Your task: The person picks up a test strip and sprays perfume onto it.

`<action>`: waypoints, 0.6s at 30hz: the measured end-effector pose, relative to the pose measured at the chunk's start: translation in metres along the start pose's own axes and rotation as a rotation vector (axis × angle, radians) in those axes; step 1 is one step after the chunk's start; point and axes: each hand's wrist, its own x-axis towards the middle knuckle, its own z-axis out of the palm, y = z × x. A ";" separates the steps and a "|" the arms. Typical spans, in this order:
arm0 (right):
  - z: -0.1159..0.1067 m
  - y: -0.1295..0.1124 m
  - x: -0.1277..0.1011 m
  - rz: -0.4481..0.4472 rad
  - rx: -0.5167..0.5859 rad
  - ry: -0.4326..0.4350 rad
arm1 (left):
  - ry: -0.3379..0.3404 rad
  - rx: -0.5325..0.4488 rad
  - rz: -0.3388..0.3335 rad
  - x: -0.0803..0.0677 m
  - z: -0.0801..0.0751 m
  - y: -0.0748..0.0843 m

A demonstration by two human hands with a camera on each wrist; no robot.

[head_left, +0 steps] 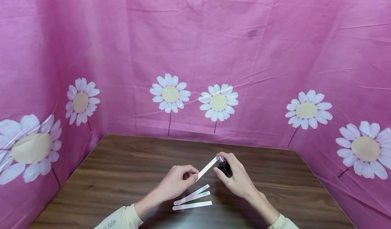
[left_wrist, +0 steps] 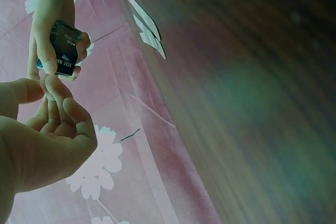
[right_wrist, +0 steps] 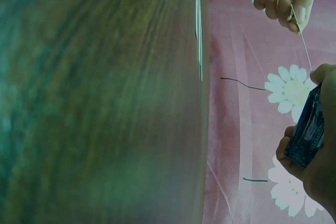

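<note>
**A:** ok so what's going on with the hands here?

**B:** left hand (head_left: pixel 177 180) pinches the lower end of a thin white paper strip (head_left: pixel 207 168) between thumb and curled fingers. The strip slants up to the right, off the table, and its top end meets a small black bottle (head_left: pixel 225 168) that the right hand (head_left: pixel 235 174) grips, fingers wrapped round it, thumb and forefinger up at the top where the strip touches.

**A:** can you see the bottle better anywhere?

**B:** yeah, in the left wrist view it's dark with some white lettering (left_wrist: pixel 64 48), too blurry to read. In the right wrist view you only get its edge (right_wrist: pixel 308 129), with the strip as a thin line (right_wrist: pixel 303 45) running up to the left hand's fingers (right_wrist: pixel 283 1).

**A:** anything else on the table?

**B:** three more white strips (head_left: pixel 192 199) lie flat on the brown wooden table (head_left: pixel 122 168), just below the hands, fanned out and touching at their left ends. Pink cloth with white daisies (head_left: pixel 218 101) hangs all round the back and sides.
</note>
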 end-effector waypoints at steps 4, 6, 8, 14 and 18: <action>-0.002 -0.001 0.000 0.003 -0.010 0.004 | -0.004 -0.008 -0.011 0.001 0.001 0.001; -0.002 -0.002 0.000 0.007 -0.011 -0.001 | -0.005 -0.009 -0.016 0.001 0.002 0.002; -0.003 -0.002 0.000 0.009 -0.012 -0.004 | -0.004 -0.010 -0.017 0.001 0.003 0.003; -0.003 -0.001 0.000 0.002 -0.030 0.010 | 0.001 0.001 -0.019 0.000 0.003 0.001; -0.003 0.000 -0.001 0.006 -0.035 0.022 | -0.001 -0.001 -0.024 -0.001 0.002 0.000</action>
